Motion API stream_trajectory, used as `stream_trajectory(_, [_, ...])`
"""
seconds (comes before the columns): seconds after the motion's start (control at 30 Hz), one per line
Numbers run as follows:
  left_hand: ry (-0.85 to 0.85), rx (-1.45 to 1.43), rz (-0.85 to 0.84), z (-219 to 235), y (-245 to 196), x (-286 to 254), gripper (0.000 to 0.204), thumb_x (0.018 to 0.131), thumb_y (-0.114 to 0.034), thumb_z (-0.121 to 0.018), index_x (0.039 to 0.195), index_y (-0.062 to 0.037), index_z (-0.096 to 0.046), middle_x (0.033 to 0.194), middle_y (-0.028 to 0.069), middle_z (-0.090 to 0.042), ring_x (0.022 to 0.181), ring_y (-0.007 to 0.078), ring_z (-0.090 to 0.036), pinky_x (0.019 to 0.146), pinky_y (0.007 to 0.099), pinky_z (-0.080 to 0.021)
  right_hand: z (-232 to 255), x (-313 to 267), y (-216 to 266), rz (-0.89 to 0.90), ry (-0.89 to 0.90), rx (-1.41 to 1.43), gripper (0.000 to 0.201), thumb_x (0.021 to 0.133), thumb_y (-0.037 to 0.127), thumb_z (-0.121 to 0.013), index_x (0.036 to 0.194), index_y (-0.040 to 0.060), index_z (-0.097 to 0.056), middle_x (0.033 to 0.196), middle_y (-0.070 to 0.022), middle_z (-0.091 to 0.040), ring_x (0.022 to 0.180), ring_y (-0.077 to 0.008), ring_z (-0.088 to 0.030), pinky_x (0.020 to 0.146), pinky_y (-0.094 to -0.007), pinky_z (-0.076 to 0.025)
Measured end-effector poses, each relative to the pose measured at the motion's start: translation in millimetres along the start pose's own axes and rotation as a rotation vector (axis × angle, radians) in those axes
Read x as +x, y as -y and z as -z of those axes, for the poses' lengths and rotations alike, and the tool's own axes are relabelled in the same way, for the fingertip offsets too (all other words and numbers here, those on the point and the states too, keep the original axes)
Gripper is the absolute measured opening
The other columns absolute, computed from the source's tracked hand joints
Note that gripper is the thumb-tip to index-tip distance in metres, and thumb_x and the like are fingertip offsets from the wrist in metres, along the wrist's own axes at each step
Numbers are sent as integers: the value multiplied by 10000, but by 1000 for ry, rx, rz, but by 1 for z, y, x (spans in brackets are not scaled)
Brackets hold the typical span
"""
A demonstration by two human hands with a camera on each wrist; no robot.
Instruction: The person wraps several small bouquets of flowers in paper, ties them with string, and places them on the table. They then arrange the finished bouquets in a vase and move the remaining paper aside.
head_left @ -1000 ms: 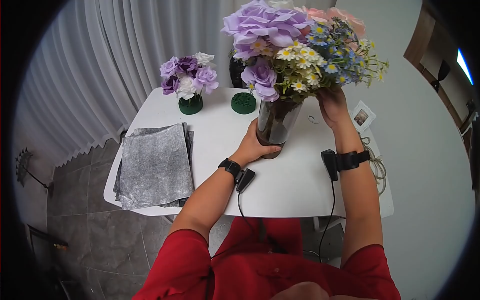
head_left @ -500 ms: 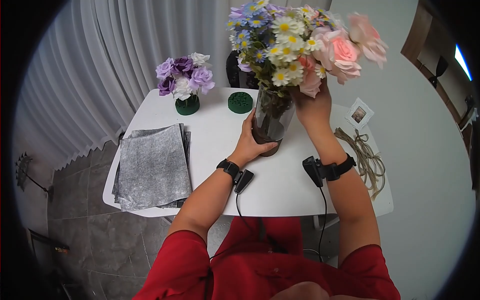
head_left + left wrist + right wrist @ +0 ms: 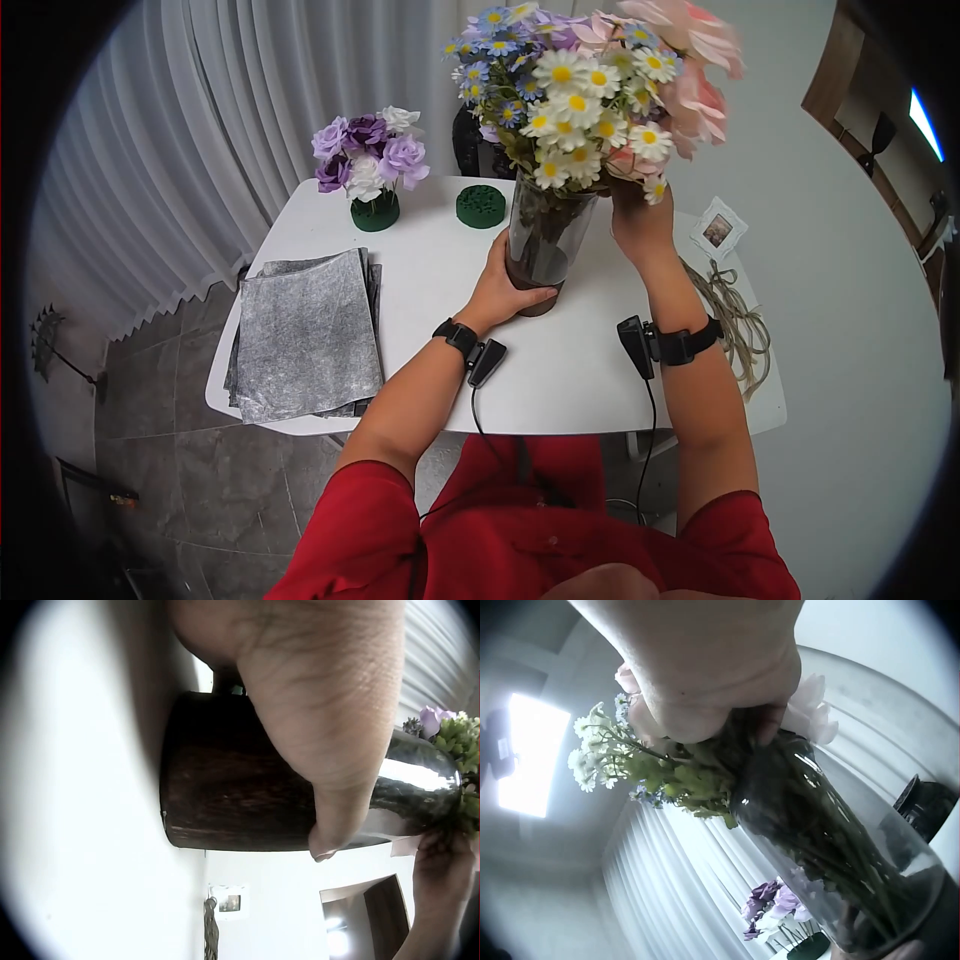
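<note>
A clear glass vase with a dark brown lower part stands on the white table. My left hand grips it low down, thumb across the front in the left wrist view. A large bouquet of pink roses, white daisies and small blue flowers fills the vase, its stems reaching down inside the glass. My right hand holds the stems just above the rim, its fingers curled round them in the right wrist view. Leaves and blooms partly hide the right fingers in the head view.
At the left lies a stack of grey sheets. Behind it, purple and white roses stand in a green foam block, beside a second foam block. A small framed picture and a bundle of cord lie at the right.
The bouquet has turned in the vase: the big lilac bloom has gone from the front, and daisies and pink roses face me. My right hand moved left, then slightly back right.
</note>
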State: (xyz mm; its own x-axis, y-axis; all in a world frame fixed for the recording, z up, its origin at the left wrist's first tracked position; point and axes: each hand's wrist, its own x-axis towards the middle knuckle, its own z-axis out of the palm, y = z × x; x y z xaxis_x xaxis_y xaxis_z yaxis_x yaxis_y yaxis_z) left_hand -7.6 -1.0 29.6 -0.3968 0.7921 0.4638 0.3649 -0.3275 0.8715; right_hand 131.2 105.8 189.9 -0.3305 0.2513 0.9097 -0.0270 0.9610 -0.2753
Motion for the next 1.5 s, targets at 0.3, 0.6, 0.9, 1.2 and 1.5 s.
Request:
stream_trajectory(0.3, [4, 3, -1, -1, -1, 0, 1099, 586, -267, -875, 1408, -36, -182, 1367, 167, -364, 1287, 278, -369, 1081, 376, -310, 9, -15, -18, -56, -7, 1, 231, 855, 13, -591, 1085, 17, -579, 980, -86, -640, 890, -196, -615, 792, -300, -478])
stream_trajectory(0.6, [12, -14, 22, 4, 1, 2, 1108, 577, -254, -877, 1417, -52, -182, 1346, 158, -352, 1281, 292, -355, 1086, 387, -299, 1, 2, 22, 210, 51, -333, 344, 698, 24, -632, 1040, 50, -604, 998, -145, -635, 901, -337, -614, 774, -404, -507])
stream_trajectory(0.9, [33, 91, 3, 9, 12, 7, 1143, 549, -288, -883, 1437, -94, -191, 1310, 143, -301, 1278, 303, -308, 1095, 406, -277, -7, 4, 13, 4, 32, -189, 315, 733, 95, -658, 1036, 25, -610, 969, -198, -628, 833, -376, -614, 713, -409, -512])
stream_trajectory(1.2, [-96, 187, -48, 3, 6, 2, 1149, 518, -325, -903, 1397, -47, -217, 1307, 152, -324, 1272, 297, -330, 1078, 396, -303, 5, -4, 41, -89, 100, 170, 296, 784, 118, -655, 1042, 5, -564, 841, -127, -643, 638, -216, -618, 608, -291, -490])
stream_trajectory(1.5, [-48, -45, 7, 12, 8, 8, 1094, 567, -297, -885, 1383, -6, -218, 1298, 198, -428, 1225, 305, -429, 1054, 389, -335, -5, 0, 19, -343, -61, 286, 279, 798, 182, -689, 1002, 30, -576, 767, -61, -617, 657, -148, -605, 607, -275, -471])
